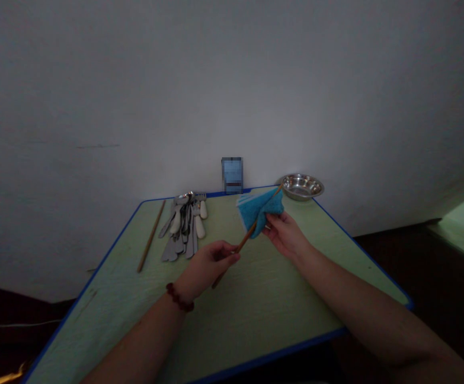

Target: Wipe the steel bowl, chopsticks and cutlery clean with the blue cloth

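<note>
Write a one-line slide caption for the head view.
Left hand holds a wooden chopstick; right hand grips it in blue cloth.

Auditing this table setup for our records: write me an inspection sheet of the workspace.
Surface: pale green table with blue edging, scuffed near its left edge.
Job's things: wooden chopstick with a folded blue cloth around its far part.
Clutter: cutlery pile, second wooden chopstick, steel bowl at the far corner, blurred blue object by the wall.
Grippers: left hand grips the chopstick; right hand pinches the cloth.
Cables: thin white cable, lower left.
Surroundings: white wall, dark floor.
</note>
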Available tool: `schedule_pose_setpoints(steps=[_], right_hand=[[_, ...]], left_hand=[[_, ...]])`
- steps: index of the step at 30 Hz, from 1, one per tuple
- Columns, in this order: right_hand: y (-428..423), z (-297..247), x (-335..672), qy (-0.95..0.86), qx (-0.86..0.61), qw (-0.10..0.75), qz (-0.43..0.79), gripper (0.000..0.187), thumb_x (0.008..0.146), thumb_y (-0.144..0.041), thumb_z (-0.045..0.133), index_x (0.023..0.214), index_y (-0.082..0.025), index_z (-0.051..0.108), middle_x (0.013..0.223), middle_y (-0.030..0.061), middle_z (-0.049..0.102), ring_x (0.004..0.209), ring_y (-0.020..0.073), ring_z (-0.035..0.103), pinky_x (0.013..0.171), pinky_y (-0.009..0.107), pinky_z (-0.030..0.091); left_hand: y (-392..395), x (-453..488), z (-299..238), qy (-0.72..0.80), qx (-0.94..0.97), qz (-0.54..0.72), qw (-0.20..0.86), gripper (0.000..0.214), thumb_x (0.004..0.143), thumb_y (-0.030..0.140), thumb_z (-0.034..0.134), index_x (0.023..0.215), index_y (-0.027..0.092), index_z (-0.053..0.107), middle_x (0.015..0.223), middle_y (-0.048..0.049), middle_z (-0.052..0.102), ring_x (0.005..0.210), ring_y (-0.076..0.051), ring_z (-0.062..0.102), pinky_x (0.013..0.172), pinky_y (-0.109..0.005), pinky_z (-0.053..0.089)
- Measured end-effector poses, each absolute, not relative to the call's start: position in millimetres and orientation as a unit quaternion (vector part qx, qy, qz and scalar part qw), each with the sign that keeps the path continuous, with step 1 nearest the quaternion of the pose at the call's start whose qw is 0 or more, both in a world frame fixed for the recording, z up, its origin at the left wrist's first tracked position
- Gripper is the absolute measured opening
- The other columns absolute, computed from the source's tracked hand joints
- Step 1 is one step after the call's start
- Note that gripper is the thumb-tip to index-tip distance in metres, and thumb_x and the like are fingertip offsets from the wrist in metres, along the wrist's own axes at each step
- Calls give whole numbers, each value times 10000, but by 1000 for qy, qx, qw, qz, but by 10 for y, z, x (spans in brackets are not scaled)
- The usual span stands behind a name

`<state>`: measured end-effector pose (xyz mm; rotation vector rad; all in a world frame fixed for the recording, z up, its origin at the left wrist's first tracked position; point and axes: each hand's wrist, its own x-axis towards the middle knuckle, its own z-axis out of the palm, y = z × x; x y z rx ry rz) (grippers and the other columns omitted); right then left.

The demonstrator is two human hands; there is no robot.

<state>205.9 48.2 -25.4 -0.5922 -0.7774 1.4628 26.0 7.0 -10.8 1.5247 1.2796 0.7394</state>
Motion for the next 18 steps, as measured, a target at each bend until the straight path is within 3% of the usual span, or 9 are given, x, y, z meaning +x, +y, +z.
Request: schedule_pose_setpoints(steps=[18], right_hand=[[629, -178, 2245, -324, -257, 688, 596, 122, 584, -212, 677, 660, -233, 583, 663, -82, 638, 612, 68, 571, 599, 217, 492]], left_hand=[[78, 227, -153, 526, 639, 291, 480, 236, 611, 367, 595, 700, 149, 596, 662, -6, 607, 603, -117, 524, 573, -243, 386]])
